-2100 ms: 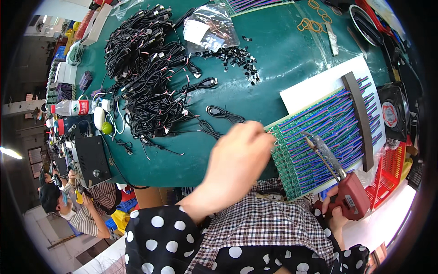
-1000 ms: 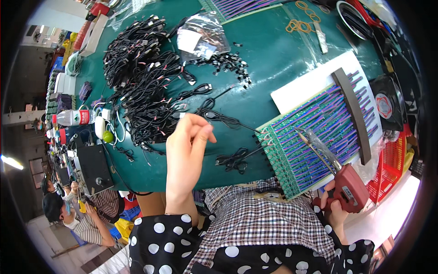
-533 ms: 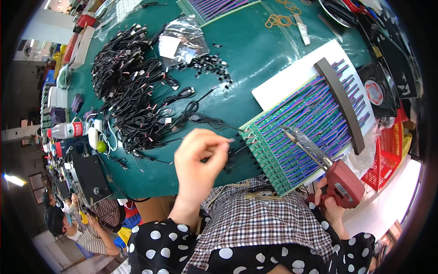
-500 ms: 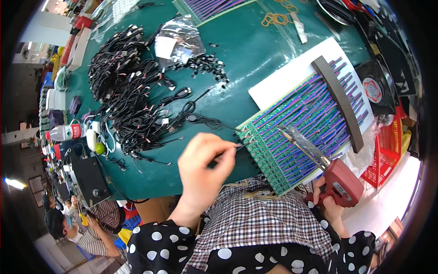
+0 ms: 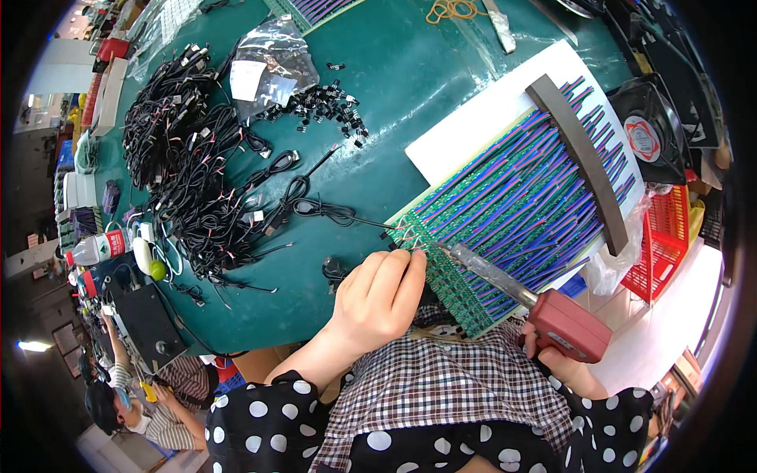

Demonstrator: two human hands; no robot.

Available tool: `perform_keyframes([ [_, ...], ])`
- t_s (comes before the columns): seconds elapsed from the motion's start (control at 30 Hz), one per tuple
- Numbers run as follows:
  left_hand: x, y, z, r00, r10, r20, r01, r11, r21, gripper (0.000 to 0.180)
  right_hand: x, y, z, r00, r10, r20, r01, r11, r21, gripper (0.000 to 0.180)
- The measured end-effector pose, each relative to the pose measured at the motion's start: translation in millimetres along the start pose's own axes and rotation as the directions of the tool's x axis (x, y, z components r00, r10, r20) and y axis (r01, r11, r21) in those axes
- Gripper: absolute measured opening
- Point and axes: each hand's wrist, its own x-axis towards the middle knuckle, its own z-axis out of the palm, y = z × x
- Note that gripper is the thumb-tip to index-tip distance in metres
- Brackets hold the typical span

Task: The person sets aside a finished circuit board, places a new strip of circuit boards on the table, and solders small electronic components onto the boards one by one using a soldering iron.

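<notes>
My left hand [image 5: 377,303] is closed in a pinch at the near left edge of a green circuit board panel [image 5: 453,296]. It grips the end of a thin black cable, mostly hidden by the fingers; a small black cable coil [image 5: 334,270] shows beside the hand. My right hand [image 5: 556,364] is wrapped round the handle of a dark red soldering gun [image 5: 569,325]. The gun's tip lies over the board's row of pads, close to my left fingertips. Striped blue and purple wires [image 5: 505,201] run across the panel. Another black cable [image 5: 347,217] ends at the board's upper left corner.
A dark bar [image 5: 579,162] lies across the wires on a white sheet [image 5: 461,134]. Left are a heap of black cables [image 5: 189,173], small black parts [image 5: 323,106] and a clear bag [image 5: 272,67]. A red basket [image 5: 658,244] stands right. Another person [image 5: 154,406] sits lower left.
My left hand has moved right and up against the board's edge. The soldering gun has come left, its tip now near my left fingertips. The whole view has shifted slightly.
</notes>
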Motion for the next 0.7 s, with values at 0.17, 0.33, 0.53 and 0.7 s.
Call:
perform_keyframes([
  [0.17,1.9,0.1,0.2,1.0,-0.004,0.029,0.003,1.0,0.007,0.024,-3.7,8.4,-6.6,1.0,-0.02,0.021,0.027,0.892,-0.451,0.059],
  [0.33,4.8,-1.5,-2.5,0.997,0.014,0.072,-0.012,1.0,-0.023,0.025,-5.6,6.8,-7.2,0.999,0.004,-0.038,-0.023,0.867,-0.497,0.057],
  [0.53,7.1,-2.9,-4.1,0.995,0.027,0.094,-0.023,0.999,-0.045,0.025,-1.4,3.4,-5.4,1.0,-0.01,-0.019,-0.001,0.87,-0.494,0.06],
  [0.7,7.1,-3.3,-4.7,0.994,0.023,0.109,-0.017,0.998,-0.06,0.025,-3.4,5.6,-11.0,1.0,0.006,0.005,-0.003,0.914,-0.406,0.062],
])
